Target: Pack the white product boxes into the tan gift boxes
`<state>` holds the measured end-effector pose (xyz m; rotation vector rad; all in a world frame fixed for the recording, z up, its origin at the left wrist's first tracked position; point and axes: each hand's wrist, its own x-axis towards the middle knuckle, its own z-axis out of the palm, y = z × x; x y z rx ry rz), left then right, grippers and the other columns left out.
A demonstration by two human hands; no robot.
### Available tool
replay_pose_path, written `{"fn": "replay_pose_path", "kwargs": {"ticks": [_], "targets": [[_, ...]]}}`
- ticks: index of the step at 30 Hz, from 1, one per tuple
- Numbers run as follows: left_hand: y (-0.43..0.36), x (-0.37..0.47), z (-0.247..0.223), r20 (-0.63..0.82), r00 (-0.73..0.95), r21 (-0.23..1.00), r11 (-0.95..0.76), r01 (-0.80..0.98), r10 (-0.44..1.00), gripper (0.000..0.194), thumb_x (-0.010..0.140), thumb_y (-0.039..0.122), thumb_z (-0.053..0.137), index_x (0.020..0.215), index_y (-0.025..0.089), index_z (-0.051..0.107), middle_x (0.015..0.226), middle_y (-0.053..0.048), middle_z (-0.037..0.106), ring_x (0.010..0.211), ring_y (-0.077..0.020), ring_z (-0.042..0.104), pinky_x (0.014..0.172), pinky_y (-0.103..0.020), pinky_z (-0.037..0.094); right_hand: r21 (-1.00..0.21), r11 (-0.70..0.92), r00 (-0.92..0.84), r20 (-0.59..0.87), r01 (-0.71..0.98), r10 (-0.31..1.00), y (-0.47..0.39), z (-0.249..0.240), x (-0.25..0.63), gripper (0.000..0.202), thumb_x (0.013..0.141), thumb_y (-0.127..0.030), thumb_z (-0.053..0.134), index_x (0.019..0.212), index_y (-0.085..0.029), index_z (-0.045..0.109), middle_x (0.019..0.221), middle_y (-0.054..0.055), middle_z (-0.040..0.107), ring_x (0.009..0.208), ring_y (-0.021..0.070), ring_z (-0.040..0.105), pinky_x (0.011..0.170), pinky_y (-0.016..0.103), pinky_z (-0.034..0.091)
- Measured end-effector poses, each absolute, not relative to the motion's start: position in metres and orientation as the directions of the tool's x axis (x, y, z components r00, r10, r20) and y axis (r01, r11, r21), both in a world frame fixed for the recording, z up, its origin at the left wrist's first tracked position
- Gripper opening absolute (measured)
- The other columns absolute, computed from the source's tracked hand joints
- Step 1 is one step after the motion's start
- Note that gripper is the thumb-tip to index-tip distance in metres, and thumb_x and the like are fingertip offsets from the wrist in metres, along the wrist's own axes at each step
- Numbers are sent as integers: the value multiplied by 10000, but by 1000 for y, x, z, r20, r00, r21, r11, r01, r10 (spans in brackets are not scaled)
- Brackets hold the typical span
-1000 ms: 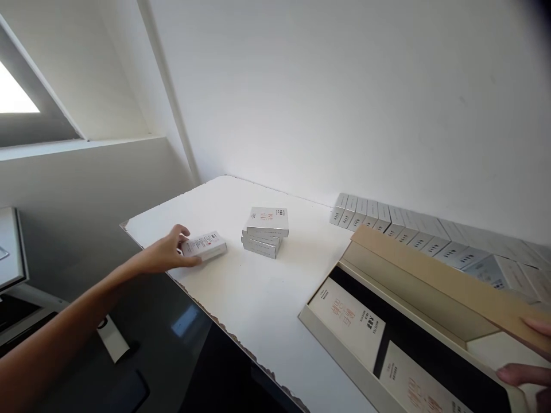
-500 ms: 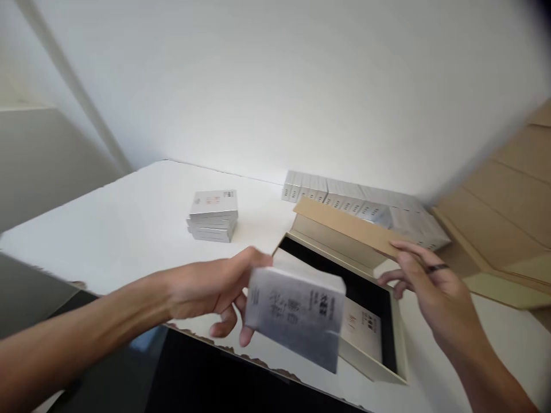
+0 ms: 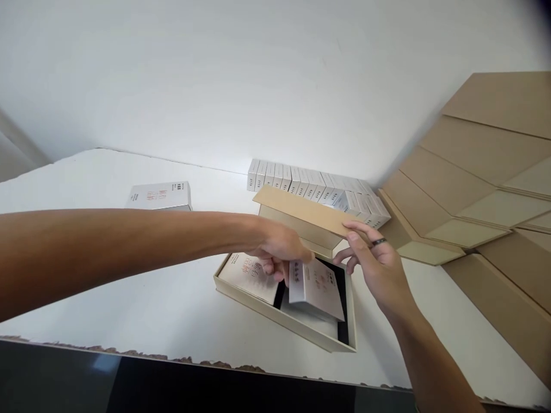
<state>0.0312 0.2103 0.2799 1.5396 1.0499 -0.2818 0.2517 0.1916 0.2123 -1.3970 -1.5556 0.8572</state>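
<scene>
An open cream gift box (image 3: pixel 275 319) with a black lining lies near the table's front edge. A white printed box (image 3: pixel 247 274) lies flat in its left part. Over the right part, my left hand (image 3: pixel 284 249) grips a small white box (image 3: pixel 321 289), held tilted above another pale box (image 3: pixel 310 319) inside. My right hand (image 3: pixel 374 258) pinches the right end of the gift box's tan lid flap (image 3: pixel 301 207), which stands raised at the back; a dark ring is on one finger.
A row of white boxes (image 3: pixel 301 180) stands along the wall. More white boxes (image 3: pixel 159 195) sit at the left behind my forearm. Tan open cases (image 3: pixel 486 132) are stacked at the right. The table's front edge (image 3: pixel 189 361) is chipped.
My left hand has moved the small white box from in front of the gift box to over its right part and turned it. My right hand still holds the flap. The view has shifted.
</scene>
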Motion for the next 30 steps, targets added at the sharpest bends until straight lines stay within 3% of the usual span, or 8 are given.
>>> {"fn": "replay_pose_path", "kwargs": {"ticks": [2,4,7,9,11,15,20,30], "targets": [[208,34,279,-626,547,617,-77,783,555,445,933,519,447,1091,146,632,951,-106,704,643,-153,574,539,-264,408,-907,140,-14,146,397,989,192,212,252,506,882,-653,589,1216,-273,586,628,-12,662,553,151,580,551,256,486],[206,37,279,-487,529,466,-306,830,694,415,910,534,496,1048,176,654,915,-90,701,728,-203,605,571,-294,416,-911,133,-12,139,390,990,193,212,252,511,878,-659,592,1214,-274,587,636,-11,665,568,152,596,549,249,484],[201,40,283,-307,567,245,-512,823,765,462,858,622,561,879,178,685,805,-85,683,742,-249,619,591,-325,416,-914,133,-17,137,383,990,192,211,252,515,873,-662,599,1211,-274,589,641,-11,663,584,154,605,550,243,482],[197,40,285,-220,650,292,-587,756,728,558,802,727,567,862,182,673,841,-87,685,765,-257,629,615,-328,436,-914,139,-29,139,382,990,192,212,252,524,872,-662,598,1219,-269,585,638,-11,659,591,157,605,553,246,480],[192,43,282,-218,721,402,-613,680,658,621,715,748,646,991,191,644,971,-90,690,856,-273,639,677,-336,476,-912,133,-24,135,387,991,191,214,251,532,871,-661,598,1223,-262,583,634,-14,653,587,157,601,564,254,480],[180,59,265,-376,735,380,-630,678,564,892,574,482,859,1295,112,486,1159,-133,655,1023,-319,617,892,-433,491,-910,106,20,124,402,992,189,217,247,549,858,-670,601,1216,-254,589,619,-25,632,551,152,577,578,273,478],[175,76,251,-415,741,423,-610,670,528,880,624,424,816,1322,39,444,1047,-149,670,868,-307,646,641,-353,519,-903,104,12,119,417,993,187,219,247,546,860,-675,596,1217,-263,582,614,-27,633,537,148,565,588,279,476],[168,76,250,-385,735,438,-590,678,558,902,648,431,776,1367,54,384,1057,-141,655,903,-301,633,739,-383,542,-897,119,-14,125,425,992,184,219,248,517,879,-652,597,1230,-273,577,652,-17,661,547,136,564,584,260,479]]}}
